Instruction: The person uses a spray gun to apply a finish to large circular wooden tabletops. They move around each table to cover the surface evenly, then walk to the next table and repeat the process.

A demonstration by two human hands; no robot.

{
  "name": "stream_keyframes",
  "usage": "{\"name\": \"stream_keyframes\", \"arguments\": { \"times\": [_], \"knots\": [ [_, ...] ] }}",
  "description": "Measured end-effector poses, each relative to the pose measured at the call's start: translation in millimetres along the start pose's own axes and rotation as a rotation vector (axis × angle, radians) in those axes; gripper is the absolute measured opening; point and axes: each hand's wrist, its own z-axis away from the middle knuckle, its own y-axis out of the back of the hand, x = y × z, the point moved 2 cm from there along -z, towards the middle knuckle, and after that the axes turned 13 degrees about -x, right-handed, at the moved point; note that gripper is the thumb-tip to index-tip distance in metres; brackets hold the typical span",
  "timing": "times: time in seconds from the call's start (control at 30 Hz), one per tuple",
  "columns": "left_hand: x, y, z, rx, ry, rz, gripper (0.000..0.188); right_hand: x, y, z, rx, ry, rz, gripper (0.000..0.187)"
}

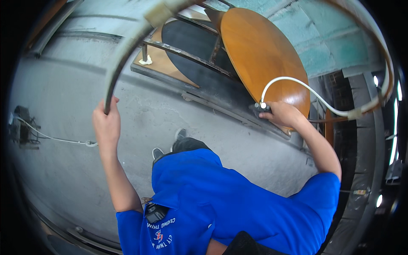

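My left hand [106, 127] is closed around a thick hose bundle [123, 57], which arches up past the top of the view and is wrapped with tape in places. In my right hand [284, 114] is a small dark spray gun [259, 108] with metal knobs. From it a thin white hose [313, 90] curves up and joins the bundle at the right. The spray gun is in front of the lower edge of a glossy orange-brown oval wooden panel [265, 55]; whether it touches the panel I cannot tell.
A metal frame [187, 55] stands beside the panel, with a dark oval board [182, 46] behind its bars. Below runs a low platform edge [221, 112]. Teal sheeting [327, 38] covers the far right. Equipment with a cord [25, 127] sits on the floor at left.
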Motion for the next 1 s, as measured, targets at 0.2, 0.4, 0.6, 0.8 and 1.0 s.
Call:
{"name": "stream_keyframes", "arguments": {
  "times": [0.2,0.4,0.6,0.8,1.0],
  "knots": [
    [-61.5,33.8,-22.4,0.121,0.297,0.088,0.047,-50.5,74.4,-89.8,-0.118,0.072,0.228,0.038],
    [-89.9,35.8,-51.6,0.236,0.445,0.051,0.050,-94.6,216.7,-247.4,0.059,0.074,0.327,0.035],
    [-105.5,7.0,-116.1,0.368,0.517,0.106,0.047,-97.4,364.7,-430.0,0.211,0.035,0.412,0.042],
    [-132.5,-30.3,-149.3,0.383,0.479,0.036,0.031,-80.0,459.8,-550.6,0.473,-0.077,0.416,0.048],
    [-142.8,-30.2,-171.6,0.253,0.376,0.009,0.032,-64.9,476.5,-520.6,0.632,0.002,0.184,0.048]
  ]
}}
